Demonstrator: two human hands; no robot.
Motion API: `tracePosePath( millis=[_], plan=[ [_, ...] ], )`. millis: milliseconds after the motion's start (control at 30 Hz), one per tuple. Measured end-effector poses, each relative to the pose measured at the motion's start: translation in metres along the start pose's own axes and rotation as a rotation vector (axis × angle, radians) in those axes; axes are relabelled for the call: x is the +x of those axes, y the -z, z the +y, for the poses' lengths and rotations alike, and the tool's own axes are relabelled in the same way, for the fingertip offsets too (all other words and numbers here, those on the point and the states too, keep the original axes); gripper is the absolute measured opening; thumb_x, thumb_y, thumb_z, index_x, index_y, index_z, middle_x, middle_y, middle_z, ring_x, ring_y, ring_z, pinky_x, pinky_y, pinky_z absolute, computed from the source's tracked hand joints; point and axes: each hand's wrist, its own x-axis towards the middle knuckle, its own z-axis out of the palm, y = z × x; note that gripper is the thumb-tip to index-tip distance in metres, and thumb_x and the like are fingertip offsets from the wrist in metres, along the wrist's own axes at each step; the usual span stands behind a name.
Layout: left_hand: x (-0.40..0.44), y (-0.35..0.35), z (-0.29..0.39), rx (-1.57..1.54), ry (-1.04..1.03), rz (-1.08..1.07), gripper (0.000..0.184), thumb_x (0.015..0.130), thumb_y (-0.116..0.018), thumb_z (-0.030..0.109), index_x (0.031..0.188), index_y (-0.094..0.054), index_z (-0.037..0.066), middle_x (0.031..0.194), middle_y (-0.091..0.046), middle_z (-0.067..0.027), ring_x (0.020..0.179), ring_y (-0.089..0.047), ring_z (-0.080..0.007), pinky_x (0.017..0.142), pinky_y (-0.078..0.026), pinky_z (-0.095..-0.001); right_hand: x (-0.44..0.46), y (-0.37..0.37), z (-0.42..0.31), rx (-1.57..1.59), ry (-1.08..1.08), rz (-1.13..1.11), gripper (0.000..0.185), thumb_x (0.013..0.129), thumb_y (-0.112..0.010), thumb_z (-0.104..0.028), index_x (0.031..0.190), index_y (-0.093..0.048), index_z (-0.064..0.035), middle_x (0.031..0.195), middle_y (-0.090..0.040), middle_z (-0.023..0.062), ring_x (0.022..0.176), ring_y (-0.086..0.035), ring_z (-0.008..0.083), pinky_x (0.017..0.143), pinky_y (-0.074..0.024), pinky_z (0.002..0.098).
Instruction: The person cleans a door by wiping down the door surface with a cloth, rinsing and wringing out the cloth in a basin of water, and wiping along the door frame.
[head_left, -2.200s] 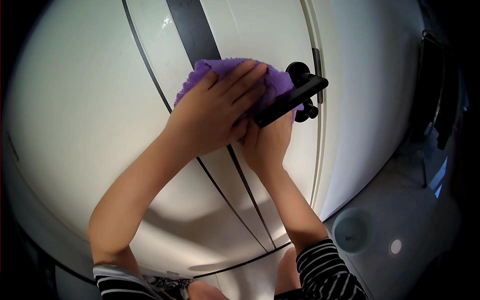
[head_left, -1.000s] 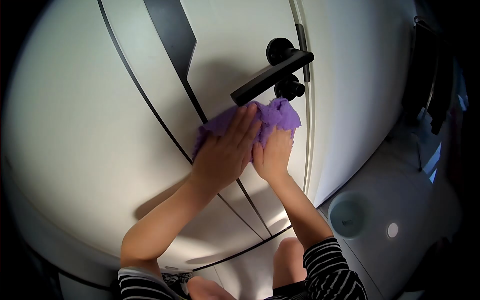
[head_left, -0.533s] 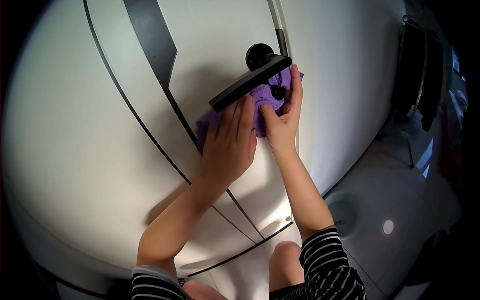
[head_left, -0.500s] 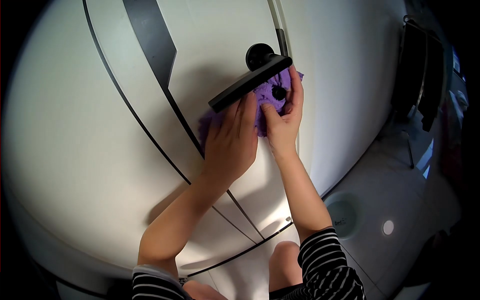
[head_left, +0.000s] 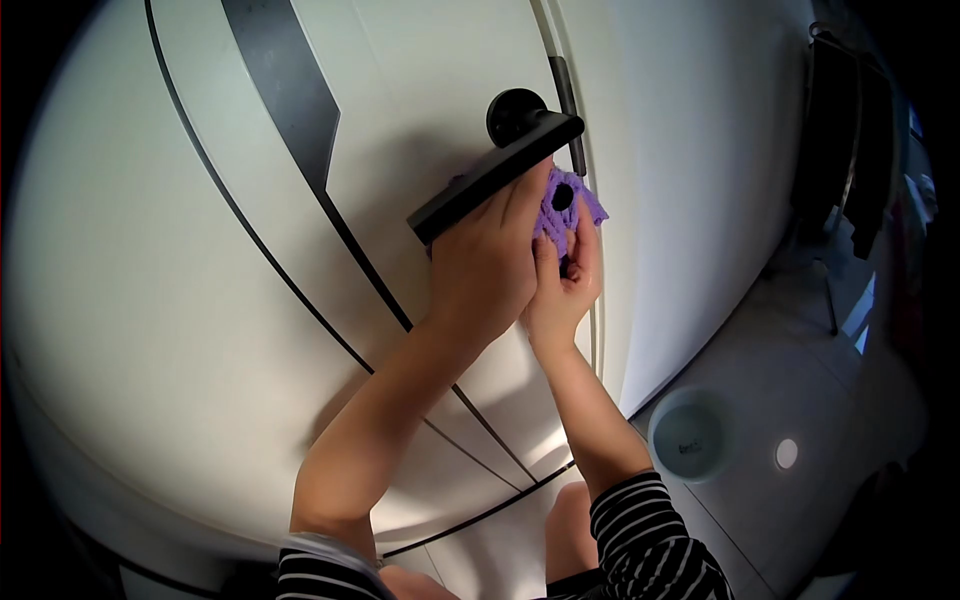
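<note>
A purple cloth is bunched against the cream door, around a small round black piece below the black lever handle. My right hand pinches the cloth's lower part between thumb and fingers. Beneath the lever, my left hand presses against the cloth, its fingers curled up and partly hidden behind the handle. Small bits of purple show past the left hand's far side. The handle's round base sits on the door above both hands.
The cream door panel has dark inlay strips. Its right edge carries a dark metal piece. On the tiled floor at lower right stands a pale bucket, near a round white spot. Dark hanging items are at far right.
My left hand has shifted right and closer to my right hand. The right hand has moved down a little, away from the lever's end, and the cloth is bunched further right.
</note>
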Motion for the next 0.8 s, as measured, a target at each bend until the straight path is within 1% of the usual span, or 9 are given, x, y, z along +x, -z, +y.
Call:
tracePosePath(
  millis=[67,167,200,233,300,333,467,600,800],
  plan=[
    [-0.008,-0.001,0.007,-0.012,0.082,0.026,0.056,0.073,-0.052,0.001,0.128,-0.044,0.0,0.12,-0.057,-0.0121,0.11,-0.054,-0.0259,0.083,-0.044,-0.037,-0.007,0.0,-0.008,-0.068,-0.012,-0.003,0.048,0.083,-0.048,0.003,0.131,-0.042,0.0021,0.118,-0.056,0.0177,0.104,-0.057,0.0234,0.09,-0.0429,0.032],
    [-0.049,-0.014,0.01,0.298,0.03,-0.029,0.053,0.079,-0.056,0.016,0.129,-0.044,0.004,0.122,-0.057,-0.0065,0.116,-0.052,-0.0178,0.08,-0.048,-0.0362,-0.025,0.017,0.022,-0.324,0.095,-0.089,0.048,0.082,-0.046,0.001,0.13,-0.042,0.0026,0.119,-0.054,0.0229,0.107,-0.054,0.0317,0.095,-0.0386,0.0379],
    [-0.064,-0.016,0.01,0.349,-0.002,-0.083,0.052,0.08,-0.055,0.019,0.129,-0.044,0.005,0.123,-0.056,-0.0047,0.119,-0.049,-0.0151,0.078,-0.049,-0.034,-0.035,0.024,0.032,-0.363,0.129,-0.123,0.051,0.079,-0.044,0.0,0.13,-0.04,0.005,0.12,-0.051,0.0262,0.109,-0.048,0.0407,0.098,-0.0339,0.0443],
    [-0.072,-0.014,0.011,0.4,-0.034,-0.139,0.052,0.081,-0.054,0.022,0.129,-0.044,0.005,0.124,-0.056,-0.0029,0.123,-0.046,-0.0123,0.075,-0.049,-0.0318,-0.042,0.031,0.038,-0.42,0.182,-0.162,0.053,0.079,-0.044,0.001,0.131,-0.039,0.006,0.121,-0.051,0.0261,0.109,-0.048,0.0415,0.097,-0.0341,0.0453],
    [-0.076,-0.014,0.013,0.402,-0.059,-0.178,0.052,0.081,-0.055,0.022,0.129,-0.045,0.004,0.124,-0.056,-0.0041,0.122,-0.047,-0.0141,0.074,-0.049,-0.0323,-0.045,0.043,0.042,-0.54,0.29,-0.247,0.055,0.078,-0.043,0.001,0.132,-0.036,0.0079,0.122,-0.05,0.026,0.108,-0.048,0.0432,0.095,-0.0344,0.0474],
    [-0.077,-0.015,0.015,0.387,-0.058,-0.177,0.052,0.08,-0.056,0.02,0.128,-0.045,0.003,0.124,-0.056,-0.0053,0.121,-0.048,-0.0148,0.076,-0.049,-0.035,-0.041,0.047,0.04,-0.533,0.318,-0.328,0.062,0.077,-0.042,0.001,0.136,-0.026,0.0096,0.127,-0.044,0.0281,0.109,-0.044,0.0461,0.095,-0.0336,0.0487],
    [-0.08,-0.018,0.012,0.232,0.019,-0.135,0.054,0.079,-0.057,0.015,0.129,-0.044,0.0,0.126,-0.053,-0.0128,0.123,-0.045,-0.0219,0.081,-0.046,-0.0397,-0.007,0.042,0.018,-0.602,0.225,-0.409,0.075,0.073,-0.044,-0.002,0.14,-0.012,0.008,0.12,-0.042,0.0303,0.101,-0.042,0.0451,0.089,-0.0354,0.0474],
    [-0.077,-0.011,0.012,0.143,-0.039,-0.083,0.061,0.075,-0.058,0.008,0.131,-0.038,-0.002,0.129,-0.046,-0.0217,0.125,-0.042,-0.0344,0.083,-0.044,-0.0407,0.034,0.017,-0.013,-0.475,0.419,-0.359,0.074,0.069,-0.045,-0.001,0.139,-0.021,0.0064,0.109,-0.047,0.0255,0.092,-0.045,0.0407,0.084,-0.0375,0.0452],
    [-0.079,-0.016,0.011,0.287,-0.031,-0.114,0.061,0.074,-0.057,0.006,0.132,-0.038,-0.001,0.132,-0.046,-0.0167,0.126,-0.042,-0.0288,0.078,-0.043,-0.0355,0.026,0.027,-0.002,-0.557,0.404,-0.322,0.068,0.066,-0.043,-0.001,0.134,-0.034,0.0051,0.102,-0.052,0.0225,0.084,-0.048,0.0367,0.079,-0.0397,0.0433]
  ],
)
